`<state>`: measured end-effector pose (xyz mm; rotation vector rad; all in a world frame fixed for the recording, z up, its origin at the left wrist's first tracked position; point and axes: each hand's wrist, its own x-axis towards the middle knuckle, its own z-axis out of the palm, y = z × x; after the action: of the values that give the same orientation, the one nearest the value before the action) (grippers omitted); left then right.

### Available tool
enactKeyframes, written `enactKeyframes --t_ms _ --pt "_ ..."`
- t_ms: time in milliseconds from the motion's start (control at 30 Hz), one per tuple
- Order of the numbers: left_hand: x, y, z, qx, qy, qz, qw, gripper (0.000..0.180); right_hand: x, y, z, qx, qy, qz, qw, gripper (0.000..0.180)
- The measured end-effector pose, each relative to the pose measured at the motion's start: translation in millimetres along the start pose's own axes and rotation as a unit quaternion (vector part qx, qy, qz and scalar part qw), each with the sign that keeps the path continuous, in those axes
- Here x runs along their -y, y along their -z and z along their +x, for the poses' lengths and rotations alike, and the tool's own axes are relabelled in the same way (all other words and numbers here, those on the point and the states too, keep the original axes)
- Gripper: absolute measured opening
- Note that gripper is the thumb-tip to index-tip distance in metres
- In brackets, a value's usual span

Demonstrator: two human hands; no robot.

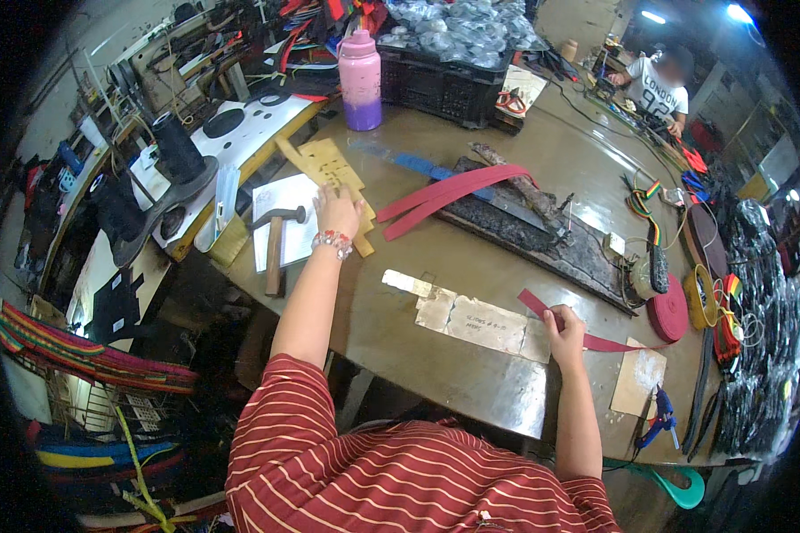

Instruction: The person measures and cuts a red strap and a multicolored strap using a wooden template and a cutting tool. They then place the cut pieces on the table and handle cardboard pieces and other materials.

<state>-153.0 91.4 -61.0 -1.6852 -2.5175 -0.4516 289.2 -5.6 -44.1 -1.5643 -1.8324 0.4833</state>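
My right hand [566, 334] pinches the end part of a red webbing strap [609, 344] between thumb and fingers. The strap runs right to a coiled roll of red webbing [668, 313]. Left of that hand lies a worn, handwritten cardboard template [484, 327], flat near the table's front edge. My left hand [339, 216] reaches forward with its fingers spread on a yellow pattern piece [325, 163]; it grips nothing that I can make out. Beside its wrist, a hammer [276, 244] rests on white paper [271, 194]. Cut red straps [449, 197] lie ahead, partly across a dark metal-edged board [516, 238].
A pink and purple bottle [360, 82] stands at the back by a black crate [444, 89] of plastic-wrapped items. At the right are a blue glue gun [660, 419], a brown card [638, 377] and cords. A co-worker [656, 84] sits at the far right.
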Motion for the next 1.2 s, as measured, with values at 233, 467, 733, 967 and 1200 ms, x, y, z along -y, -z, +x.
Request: enactKeyframes --t_ms 233,467,733,967,1200 --pt "6 -12 -4 -0.051 -0.038 -0.085 0.994 0.049 0 -1 1 -0.008 0.025 0.018 1.0 0.014" --pt "7 -13 -8 -0.101 0.016 -0.056 0.993 0.049 -2 -2 1 -0.01 0.028 0.021 0.999 0.017" --pt "17 0 22 -0.051 0.019 0.074 0.996 0.034 -3 -4 2 -0.001 0.031 -0.021 0.999 0.014" --pt "21 -5 29 -0.065 0.018 0.081 0.994 0.025 0 -4 2 -0.008 0.03 -0.024 0.999 0.015" --pt "24 -13 21 -0.114 0.052 0.008 0.992 0.032 1 -4 2 0.001 0.009 -0.03 1.0 0.015"
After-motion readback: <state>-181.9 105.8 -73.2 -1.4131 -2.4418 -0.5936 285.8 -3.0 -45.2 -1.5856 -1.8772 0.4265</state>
